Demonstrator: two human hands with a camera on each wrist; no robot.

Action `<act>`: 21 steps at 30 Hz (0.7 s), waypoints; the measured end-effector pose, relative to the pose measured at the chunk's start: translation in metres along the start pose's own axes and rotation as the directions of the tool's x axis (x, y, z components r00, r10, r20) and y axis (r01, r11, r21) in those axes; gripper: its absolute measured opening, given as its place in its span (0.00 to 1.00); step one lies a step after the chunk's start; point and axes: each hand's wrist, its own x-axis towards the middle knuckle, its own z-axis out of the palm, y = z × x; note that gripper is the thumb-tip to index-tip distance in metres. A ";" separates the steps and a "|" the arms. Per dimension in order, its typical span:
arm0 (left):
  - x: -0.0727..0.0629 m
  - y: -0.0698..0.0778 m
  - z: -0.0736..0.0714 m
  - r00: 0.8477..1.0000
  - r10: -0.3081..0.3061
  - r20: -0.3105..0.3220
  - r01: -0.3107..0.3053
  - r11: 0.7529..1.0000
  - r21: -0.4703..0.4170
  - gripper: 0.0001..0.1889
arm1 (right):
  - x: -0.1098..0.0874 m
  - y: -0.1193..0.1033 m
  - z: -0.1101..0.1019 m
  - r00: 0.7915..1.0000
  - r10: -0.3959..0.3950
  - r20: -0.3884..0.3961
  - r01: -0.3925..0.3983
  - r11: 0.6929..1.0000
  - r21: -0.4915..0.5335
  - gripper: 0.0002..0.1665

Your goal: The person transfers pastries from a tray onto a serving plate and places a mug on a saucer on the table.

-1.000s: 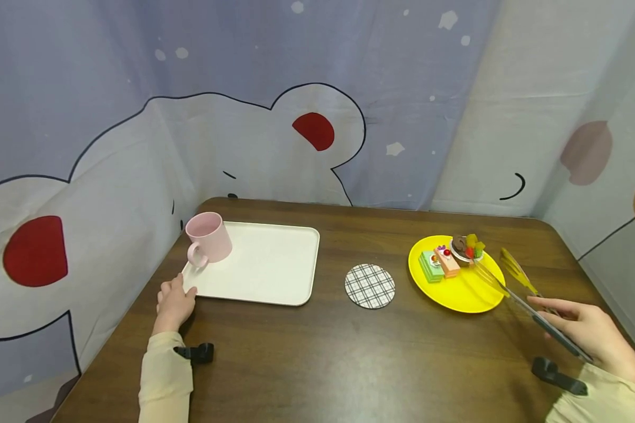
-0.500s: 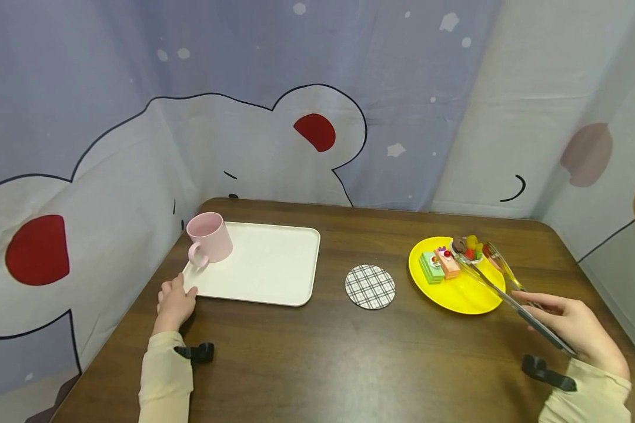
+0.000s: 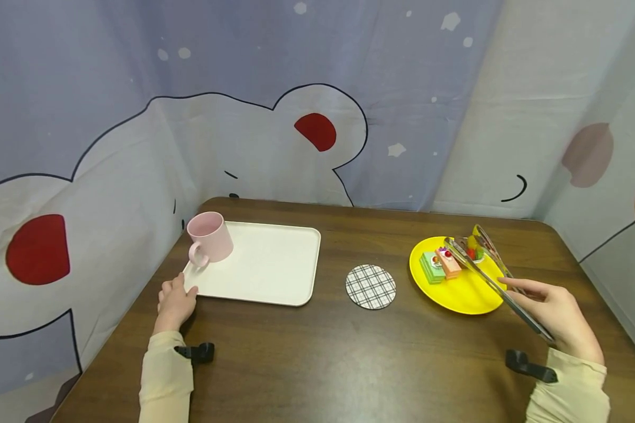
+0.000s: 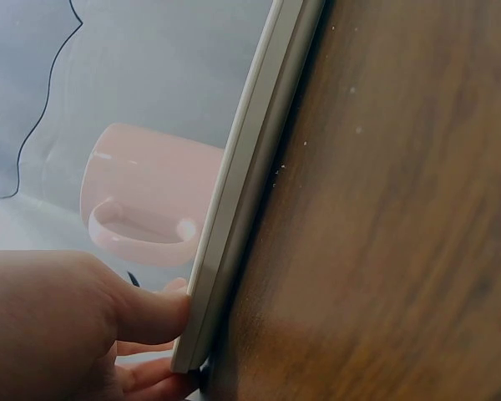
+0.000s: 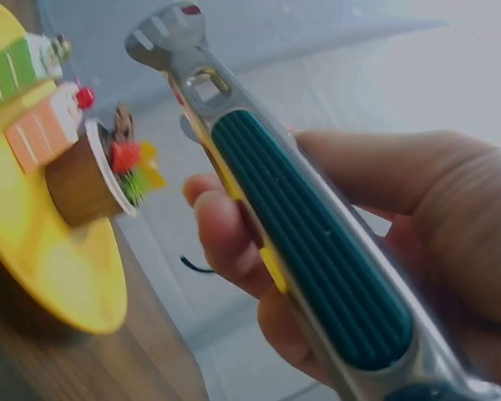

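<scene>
"Silver metal tongs w/ ribbed dark-green grips [image 5: 313, 242] were in the R hand [image 3: 563, 320], yeah?"

"Yep, fingers curled round 'em, the tongs' arms spread apart. Small brown cup dessert w/ fruit on top [image 5: 79, 188] showed btwn those arms in the head view; couldn't tell if they touched it."

"Where'd it sit?"

"Back part of the round yellow plate [image 3: 463, 298], beside the peach layered cake [image 3: 450, 269]. Green layered cake [image 3: 430, 269] was L of that."

"And the L hand [image 3: 174, 304]?"

"Thumb + fingers pinched the near L corner of the white rect. tray [image 3: 270, 264]. Pink cylindrical mug [image 3: 215, 242] stood upright on its L end."

"Btwn tray & plate?"

"Round white coaster w/ blk check lines [image 3: 371, 286], flat on the brown wood-grain worktop [image 3: 349, 358]."
</scene>
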 end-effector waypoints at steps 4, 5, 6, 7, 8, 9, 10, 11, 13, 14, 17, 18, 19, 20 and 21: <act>0.000 0.001 0.000 1.000 0.000 -0.002 0.000 1.000 -0.002 0.34 | 0.006 -0.011 0.007 1.000 0.005 0.012 -0.005 1.000 0.008 0.29; 0.000 0.001 0.000 1.000 0.000 -0.002 0.000 1.000 -0.003 0.34 | 0.007 -0.013 0.009 1.000 0.000 0.018 0.000 1.000 0.004 0.29; 0.000 0.001 0.000 1.000 0.000 -0.002 0.000 1.000 -0.004 0.34 | 0.008 -0.015 0.011 1.000 -0.003 0.025 0.003 1.000 0.006 0.29; 0.000 0.002 0.000 1.000 0.000 -0.001 0.000 1.000 -0.006 0.34 | 0.009 -0.016 0.013 1.000 -0.009 0.026 0.009 1.000 0.010 0.29; 0.000 0.002 -0.001 1.000 0.001 -0.001 -0.001 1.000 -0.006 0.35 | 0.010 -0.018 0.015 1.000 -0.019 0.024 0.019 1.000 0.005 0.28; 0.000 0.002 -0.001 1.000 0.002 -0.002 -0.002 1.000 -0.005 0.35 | 0.011 -0.019 0.017 0.999 -0.025 0.025 0.025 1.000 0.004 0.28; -0.001 0.003 -0.001 1.000 0.002 -0.003 -0.002 1.000 -0.006 0.35 | 0.012 -0.021 0.018 0.999 -0.039 0.023 0.039 0.999 -0.004 0.27; -0.001 0.003 -0.001 1.000 0.003 -0.003 -0.003 1.000 -0.006 0.35 | 0.012 -0.022 0.020 0.999 -0.047 0.020 0.047 0.999 -0.014 0.26; -0.001 0.003 -0.001 1.000 0.006 -0.005 -0.006 1.000 -0.007 0.34 | 0.015 -0.025 0.023 0.999 -0.052 0.015 0.052 0.998 -0.027 0.26; -0.001 0.003 -0.001 1.000 0.007 -0.006 -0.007 1.000 -0.007 0.34 | 0.016 -0.027 0.024 0.998 -0.052 0.020 0.053 0.998 -0.032 0.26; -0.002 0.003 -0.002 1.000 0.009 -0.005 -0.009 1.000 -0.009 0.34 | 0.018 -0.031 0.028 0.999 -0.034 0.036 0.035 0.999 -0.027 0.28; -0.002 0.002 -0.001 1.000 0.009 -0.005 -0.009 1.000 -0.010 0.34 | 0.019 -0.032 0.029 0.999 -0.024 0.040 0.025 1.000 -0.017 0.29; -0.002 0.002 -0.001 1.000 0.009 -0.005 -0.009 1.000 -0.010 0.34 | 0.019 -0.033 0.031 0.999 -0.020 0.039 0.020 1.000 -0.003 0.29; -0.003 0.001 -0.001 1.000 0.009 -0.004 -0.009 1.000 -0.009 0.34 | 0.019 -0.034 0.032 0.999 -0.018 0.034 0.017 1.000 0.006 0.30; -0.003 0.001 -0.001 1.000 0.008 -0.004 -0.008 1.000 -0.010 0.34 | 0.019 -0.035 0.033 1.000 -0.015 0.022 0.015 1.000 0.016 0.30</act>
